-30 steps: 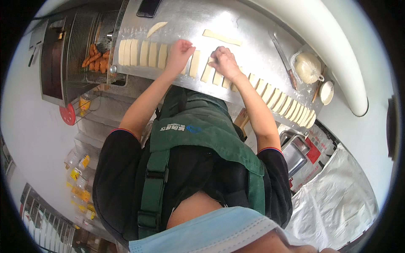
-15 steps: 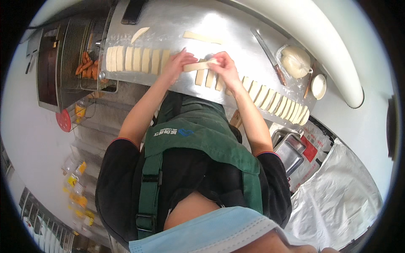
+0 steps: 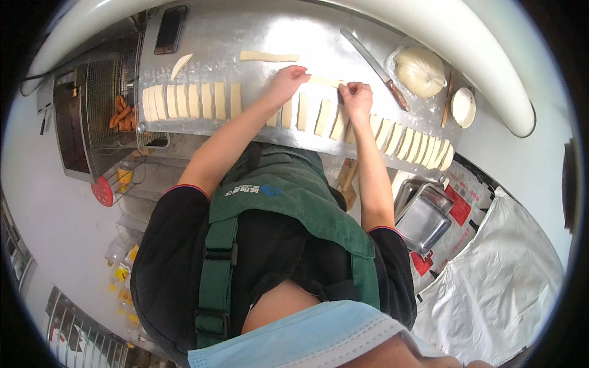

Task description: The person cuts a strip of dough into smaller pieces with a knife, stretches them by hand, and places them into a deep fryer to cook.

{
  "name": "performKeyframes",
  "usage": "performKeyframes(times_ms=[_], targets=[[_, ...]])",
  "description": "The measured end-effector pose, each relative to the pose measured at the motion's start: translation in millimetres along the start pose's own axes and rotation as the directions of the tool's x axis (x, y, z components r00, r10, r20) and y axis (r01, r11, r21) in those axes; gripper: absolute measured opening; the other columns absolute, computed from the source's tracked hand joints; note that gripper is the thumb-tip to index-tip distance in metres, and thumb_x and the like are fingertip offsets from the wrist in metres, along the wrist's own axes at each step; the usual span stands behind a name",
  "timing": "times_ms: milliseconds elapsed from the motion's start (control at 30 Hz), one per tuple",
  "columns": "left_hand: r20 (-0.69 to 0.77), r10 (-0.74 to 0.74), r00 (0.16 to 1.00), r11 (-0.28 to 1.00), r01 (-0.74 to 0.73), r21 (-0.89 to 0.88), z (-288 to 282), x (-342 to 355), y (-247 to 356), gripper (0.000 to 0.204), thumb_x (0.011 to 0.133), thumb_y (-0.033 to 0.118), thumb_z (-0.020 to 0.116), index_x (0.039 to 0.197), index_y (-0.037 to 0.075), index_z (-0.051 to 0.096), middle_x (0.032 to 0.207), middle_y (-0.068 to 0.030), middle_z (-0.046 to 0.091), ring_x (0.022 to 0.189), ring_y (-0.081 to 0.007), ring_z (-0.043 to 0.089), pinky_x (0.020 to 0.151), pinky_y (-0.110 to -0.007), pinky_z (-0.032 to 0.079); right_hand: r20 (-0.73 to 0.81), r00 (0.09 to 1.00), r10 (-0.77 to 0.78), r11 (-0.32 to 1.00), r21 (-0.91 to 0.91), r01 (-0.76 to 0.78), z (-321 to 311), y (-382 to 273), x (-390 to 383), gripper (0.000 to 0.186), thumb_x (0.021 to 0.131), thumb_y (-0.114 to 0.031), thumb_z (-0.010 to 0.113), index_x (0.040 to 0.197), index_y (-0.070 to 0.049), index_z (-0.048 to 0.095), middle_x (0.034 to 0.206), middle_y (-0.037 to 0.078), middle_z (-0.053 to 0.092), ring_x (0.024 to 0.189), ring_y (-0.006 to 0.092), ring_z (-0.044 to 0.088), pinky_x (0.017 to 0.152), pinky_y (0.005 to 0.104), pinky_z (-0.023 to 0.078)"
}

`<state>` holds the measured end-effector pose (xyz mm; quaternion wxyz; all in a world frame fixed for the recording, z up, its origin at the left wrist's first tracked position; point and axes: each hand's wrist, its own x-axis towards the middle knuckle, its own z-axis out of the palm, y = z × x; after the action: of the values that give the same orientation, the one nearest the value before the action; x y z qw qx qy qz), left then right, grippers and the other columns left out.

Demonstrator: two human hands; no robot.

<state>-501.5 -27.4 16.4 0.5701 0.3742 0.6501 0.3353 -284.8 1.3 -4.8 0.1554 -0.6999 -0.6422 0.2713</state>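
Observation:
A pale dough strip (image 3: 326,81) lies crosswise over the metal tabletop, pinched at its two ends. My left hand (image 3: 287,84) has closed fingers at its left end, and my right hand (image 3: 357,100) grips the right end. Farther left, another dough strip (image 3: 268,56) rests on the metal by itself. Between my forearms and beyond, several cut strips (image 3: 323,118) stand side by side near the front edge. The row continues as more cut strips (image 3: 405,143) to the right, partly under my right wrist. On the left is a further group of dough strips (image 3: 184,100).
A long knife (image 3: 375,66) lies at the right, beside a bagged dough lump (image 3: 419,72), a thin stick (image 3: 448,98) and a white bowl (image 3: 463,107). Back left is a phone (image 3: 170,29). Fried dough pieces (image 3: 123,114) sit in a wire rack. Metal trays (image 3: 423,218) stand lower right.
Both hands have moved away from me and slightly right with the strip, which now looks longer between them. More of the cut row shows below. The whole view has also shifted a little.

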Motion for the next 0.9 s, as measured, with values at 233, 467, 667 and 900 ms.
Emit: performKeyframes(times_ms=[233,467,667,900], targets=[[0.119,-0.25,0.961,0.84,0.276,-0.468,-3.4,-4.7,5.9,0.06,0.093,0.048,0.047,0.121,-0.005,0.051,0.111,-0.0123,0.058,0.107,-0.0195,0.056,0.094,-0.031,0.044,0.034,0.982,-0.184,0.89,0.429,0.152,7.1,-106.4,-25.4,0.024,0.077,-0.009,0.066,0.091,0.0,0.049,0.072,0.014,0.06,0.065,0.026,0.061,0.063,0.0329,0.049],[0.381,-0.05,0.923,0.354,0.373,-0.858,-61.9,-18.1,17.9,0.068,0.097,0.049,0.034,0.128,-0.011,0.04,0.134,-0.0207,0.041,0.123,-0.0361,0.042,0.105,-0.046,0.039,-0.067,0.998,-0.014,0.843,0.536,0.048,27.4,-103.7,-17.4,0.024,0.084,-0.017,0.065,0.099,0.001,0.058,0.085,0.008,0.063,0.077,0.0157,0.057,0.07,0.029,0.048],[0.307,0.029,0.951,0.644,0.217,-0.734,-121.9,-21.9,4.2,0.067,0.096,0.047,0.039,0.129,-0.011,0.041,0.135,-0.0234,0.039,0.123,-0.0357,0.043,0.106,-0.042,0.038,0.034,0.999,0.015,0.99,0.143,-0.02,60.1,-107.5,15.1,0.028,0.079,-0.025,0.068,0.086,0.002,0.063,0.089,0.016,0.061,0.084,0.029,0.06,0.079,0.041,0.046],[0.379,-0.112,0.919,0.558,0.374,-0.741,-165.8,3.4,-12.6,0.057,0.095,0.037,0.049,0.126,-0.011,0.042,0.13,-0.02,0.045,0.114,-0.0355,0.051,0.099,-0.042,0.048,0.164,0.977,0.134,0.893,0.408,-0.191,80.2,-142.6,9.9,0.025,0.074,-0.014,0.071,0.088,-0.001,0.055,0.091,0.015,0.059,0.09,0.0278,0.057,0.083,0.04,0.044]])
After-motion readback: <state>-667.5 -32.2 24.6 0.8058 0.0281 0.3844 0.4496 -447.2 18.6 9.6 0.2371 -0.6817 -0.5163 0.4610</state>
